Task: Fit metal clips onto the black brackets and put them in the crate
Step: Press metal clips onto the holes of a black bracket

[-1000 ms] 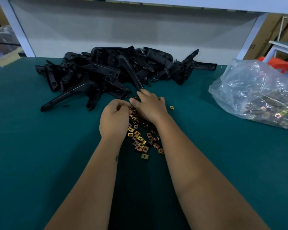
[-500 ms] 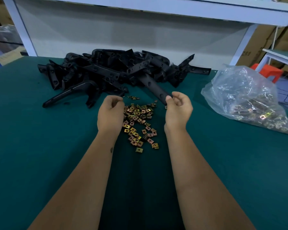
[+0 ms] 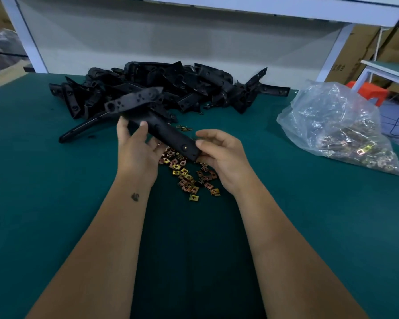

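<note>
Overhead, long black holed bracket point(image 3: 157, 125)

Both bare forearms reach up from the bottom of the frame toward its middle. The left hand point(image 3: 136, 148) curls around what it holds, thumb on top. The right hand point(image 3: 221, 155) pinches with thumb and fingertips, fingers bent.

A factory assembly station is showing here: a table point(image 3: 55, 203) covered in green matting is carrying a heap of identical black brackets point(image 3: 171, 88), loose metal clips point(image 3: 187, 176) and a clear bag of clips point(image 3: 336, 130), while cardboard cartons point(image 3: 366, 47) are standing stacked behind a white steel frame point(image 3: 332, 49).
</note>
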A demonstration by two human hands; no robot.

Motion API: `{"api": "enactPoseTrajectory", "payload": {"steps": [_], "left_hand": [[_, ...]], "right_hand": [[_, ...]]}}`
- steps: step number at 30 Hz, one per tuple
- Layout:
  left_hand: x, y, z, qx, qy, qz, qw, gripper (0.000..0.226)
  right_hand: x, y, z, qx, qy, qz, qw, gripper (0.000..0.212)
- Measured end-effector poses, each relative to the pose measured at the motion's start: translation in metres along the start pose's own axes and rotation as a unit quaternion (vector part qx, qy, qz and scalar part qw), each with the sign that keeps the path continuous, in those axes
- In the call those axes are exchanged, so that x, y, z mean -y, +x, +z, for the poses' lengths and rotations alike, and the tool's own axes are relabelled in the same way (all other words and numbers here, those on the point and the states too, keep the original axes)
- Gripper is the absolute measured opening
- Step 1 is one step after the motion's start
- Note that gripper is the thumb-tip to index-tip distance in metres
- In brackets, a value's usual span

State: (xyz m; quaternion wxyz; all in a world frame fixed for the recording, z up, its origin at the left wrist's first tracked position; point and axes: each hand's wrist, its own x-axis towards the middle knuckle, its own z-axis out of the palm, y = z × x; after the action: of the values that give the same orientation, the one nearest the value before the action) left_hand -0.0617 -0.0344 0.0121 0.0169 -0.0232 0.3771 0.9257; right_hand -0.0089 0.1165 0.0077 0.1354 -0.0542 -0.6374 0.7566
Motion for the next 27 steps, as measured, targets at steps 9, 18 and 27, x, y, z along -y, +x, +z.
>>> {"api": "enactPoseTrajectory", "payload": {"steps": [9, 18, 27], "left_hand": [[-0.041, 0.014, -0.026, -0.061, 0.394, 0.172, 0.901, 0.029], [-0.014, -0.007, -0.009, 0.123, 0.765, 0.199, 0.601, 0.058], [-0.002, -0.002, -0.011, 0.012, 0.856, 0.268, 0.442, 0.05]], "right_hand": [[-0.005, 0.011, -0.017, -0.171, -0.279, -0.029, 0.944, 0.024], [-0.013, 0.008, -0.01, -0.013, -0.501, -0.071, 0.863, 0.029], [-0.013, 0.008, -0.009, -0.03, -0.481, -0.088, 0.872, 0.02]]}}
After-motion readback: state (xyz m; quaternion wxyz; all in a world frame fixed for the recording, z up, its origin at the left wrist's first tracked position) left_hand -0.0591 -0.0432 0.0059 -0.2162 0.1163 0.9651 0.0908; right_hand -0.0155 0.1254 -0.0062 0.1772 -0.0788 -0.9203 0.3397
